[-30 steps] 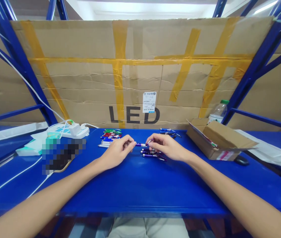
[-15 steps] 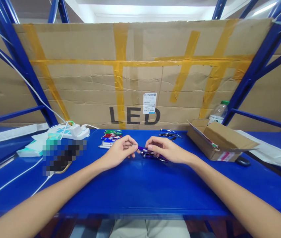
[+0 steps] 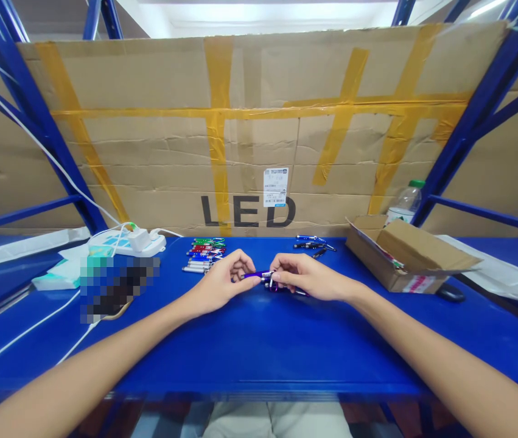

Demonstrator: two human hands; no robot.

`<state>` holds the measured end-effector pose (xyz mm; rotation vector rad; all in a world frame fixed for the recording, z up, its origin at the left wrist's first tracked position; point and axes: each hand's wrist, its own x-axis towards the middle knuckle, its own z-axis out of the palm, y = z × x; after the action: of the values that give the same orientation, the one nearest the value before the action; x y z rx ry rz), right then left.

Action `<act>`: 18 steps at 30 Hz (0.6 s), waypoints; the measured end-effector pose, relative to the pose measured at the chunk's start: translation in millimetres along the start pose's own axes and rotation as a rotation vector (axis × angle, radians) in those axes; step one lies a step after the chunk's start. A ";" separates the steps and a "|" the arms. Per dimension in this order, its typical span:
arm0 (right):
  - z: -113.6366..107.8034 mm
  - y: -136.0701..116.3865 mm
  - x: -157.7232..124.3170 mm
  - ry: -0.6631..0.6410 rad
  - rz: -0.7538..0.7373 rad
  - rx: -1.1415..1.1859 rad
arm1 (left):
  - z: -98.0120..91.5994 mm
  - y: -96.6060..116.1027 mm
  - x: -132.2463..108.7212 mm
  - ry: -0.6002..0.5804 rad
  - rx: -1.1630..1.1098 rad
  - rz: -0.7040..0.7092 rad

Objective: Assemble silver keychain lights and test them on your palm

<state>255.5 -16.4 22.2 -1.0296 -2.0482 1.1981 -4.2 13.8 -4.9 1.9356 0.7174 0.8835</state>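
A purple pen (image 3: pixel 259 275) lies level between my two hands, slightly above the blue table. My left hand (image 3: pixel 222 281) pinches its left end between thumb and fingers. The other end, with its silvery part, is pinched by my right hand (image 3: pixel 311 275). Below my right fingers, more purple pens (image 3: pixel 301 292) rest on the table, partly hidden. Just beyond my left hand lie groups of green pens (image 3: pixel 207 242), red pens (image 3: pixel 204 250), blue pens (image 3: pixel 199 257) and silver-white pens (image 3: pixel 195 267). Behind my right hand are a blue pen (image 3: pixel 307 238) and black pens (image 3: pixel 307 246).
An open cardboard box (image 3: pixel 405 258) stands on the right, with a bottle (image 3: pixel 407 204) behind it and a dark mouse-like object (image 3: pixel 450 293) beside it. A power strip (image 3: pixel 149 243) and white cables are at left. A large cardboard sheet (image 3: pixel 171 152) walls off the back.
My left fingers have shifted along the purple pen, and more of it shows between my hands. The right hand stays in nearly the same place. The view has tilted slightly.
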 end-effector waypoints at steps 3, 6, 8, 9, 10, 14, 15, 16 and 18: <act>-0.6 0.6 -0.2 -0.027 0.004 0.002 | -0.2 1.3 -1.0 -0.037 0.134 0.012; -3.5 2.0 0.2 -0.021 0.011 -0.022 | -1.8 3.2 -1.6 -0.032 0.280 0.059; -5.4 2.7 0.5 -0.008 0.018 -0.031 | -3.1 4.8 -2.1 -0.017 0.334 0.078; -5.8 2.8 0.6 -0.001 0.017 -0.027 | -3.6 5.4 -2.4 -0.009 0.352 0.080; -5.8 2.8 0.6 0.002 0.012 -0.015 | -4.0 5.9 -2.6 -0.001 0.366 0.078; -2.3 2.9 1.3 -0.009 -0.026 0.114 | -4.1 6.7 -2.9 0.019 0.390 0.068; -1.2 3.3 1.7 -0.016 -0.030 0.149 | -3.9 6.9 -2.9 0.020 0.394 0.070; -0.1 3.8 2.0 -0.019 -0.031 0.177 | -3.7 7.0 -2.7 0.021 0.398 0.073; 1.2 5.2 2.8 -0.015 -0.034 0.207 | -3.6 7.4 -2.4 0.019 0.407 0.087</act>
<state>254.8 -13.1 17.2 -0.8859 -1.8977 1.3714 -7.5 10.3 2.2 2.3333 0.8828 0.8579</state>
